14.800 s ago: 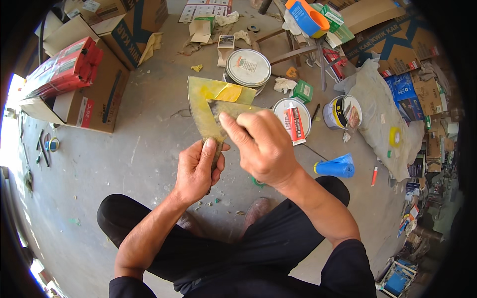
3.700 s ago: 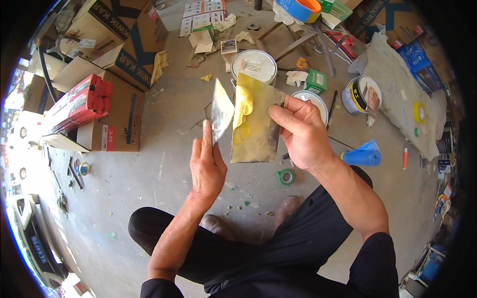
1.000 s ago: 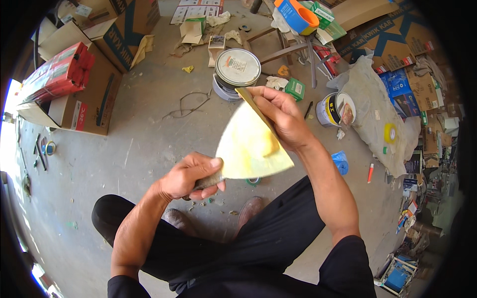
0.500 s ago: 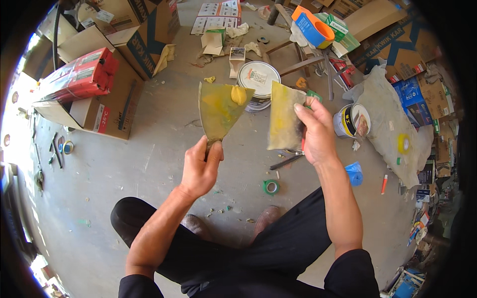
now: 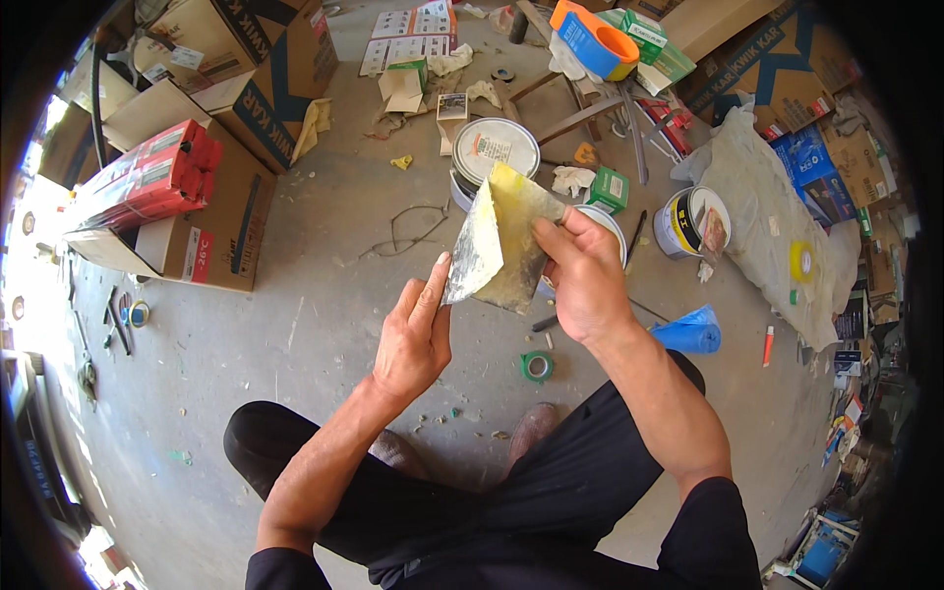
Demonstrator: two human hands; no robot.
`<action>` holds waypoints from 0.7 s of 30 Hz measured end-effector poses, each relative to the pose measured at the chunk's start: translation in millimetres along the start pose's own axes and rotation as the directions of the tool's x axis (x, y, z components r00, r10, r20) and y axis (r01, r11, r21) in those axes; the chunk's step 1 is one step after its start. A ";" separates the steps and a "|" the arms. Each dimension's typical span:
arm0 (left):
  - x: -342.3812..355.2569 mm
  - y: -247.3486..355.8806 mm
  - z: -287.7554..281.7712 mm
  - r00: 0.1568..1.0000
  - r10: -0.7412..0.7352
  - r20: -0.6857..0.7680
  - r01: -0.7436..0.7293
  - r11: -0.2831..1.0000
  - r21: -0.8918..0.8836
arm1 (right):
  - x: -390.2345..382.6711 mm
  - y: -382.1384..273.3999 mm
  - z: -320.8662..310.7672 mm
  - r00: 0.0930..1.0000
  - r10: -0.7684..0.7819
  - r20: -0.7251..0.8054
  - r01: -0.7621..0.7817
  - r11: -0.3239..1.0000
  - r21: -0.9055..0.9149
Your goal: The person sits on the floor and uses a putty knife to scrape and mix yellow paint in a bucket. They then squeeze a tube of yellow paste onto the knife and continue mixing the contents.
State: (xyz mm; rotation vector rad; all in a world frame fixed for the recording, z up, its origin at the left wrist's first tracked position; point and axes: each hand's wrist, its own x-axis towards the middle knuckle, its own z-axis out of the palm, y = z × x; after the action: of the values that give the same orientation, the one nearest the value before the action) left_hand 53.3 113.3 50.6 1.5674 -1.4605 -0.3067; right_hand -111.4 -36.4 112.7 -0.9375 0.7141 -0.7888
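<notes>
My left hand [image 5: 411, 339] is closed on a putty knife [image 5: 470, 258], its index finger stretched along the base of the blade. The blade is turned on its side and its edge meets a flat rectangular spreader [image 5: 523, 241]. My right hand [image 5: 587, 280] pinches that spreader at its right side, thumb in front. Yellow putty smears cover both, with greyish stains on the blade. A lidded round can [image 5: 497, 147] stands just beyond the tools. Another can [image 5: 612, 226] is partly hidden behind my right hand.
A can with stained contents [image 5: 678, 231] stands at right beside crumpled grey sheeting [image 5: 747, 197]. Green tape [image 5: 537, 367] and a blue plastic roll [image 5: 693, 332] lie on the floor. Cardboard boxes [image 5: 231, 211] stand left, a metal frame [image 5: 590, 123] at the back.
The putty knife has moved right and turned, so its blade now meets the spreader. My right hand has shifted left with the spreader. The yellow putty dab no longer shows on the blade.
</notes>
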 end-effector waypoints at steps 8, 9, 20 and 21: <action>-0.8 -10.7 1.4 0.995 -0.049 -0.085 0.065 0.979 0.195 | -13.3 2.6 8.0 0.988 -0.101 0.114 0.091 0.992 0.090; -0.4 -12.3 0.8 0.993 -0.052 -0.110 0.077 0.968 0.237 | -13.8 3.0 8.8 0.986 -0.110 0.124 0.099 0.991 0.090; 19.4 -32.2 -30.4 0.970 -0.225 -0.088 0.228 0.973 0.028 | 15.0 -24.8 -16.2 0.950 -0.311 0.034 0.312 0.950 -0.015; 18.8 -27.7 -32.7 0.950 -0.310 0.034 0.311 0.935 -0.172 | 22.3 -27.9 -24.2 0.923 -0.384 0.015 0.383 0.915 -0.123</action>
State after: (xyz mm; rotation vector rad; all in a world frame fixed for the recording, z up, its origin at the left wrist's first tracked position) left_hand 99.6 107.3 54.6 1.6506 -1.1522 -0.6089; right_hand -126.8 -75.2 123.4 -1.2090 0.5979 -1.1047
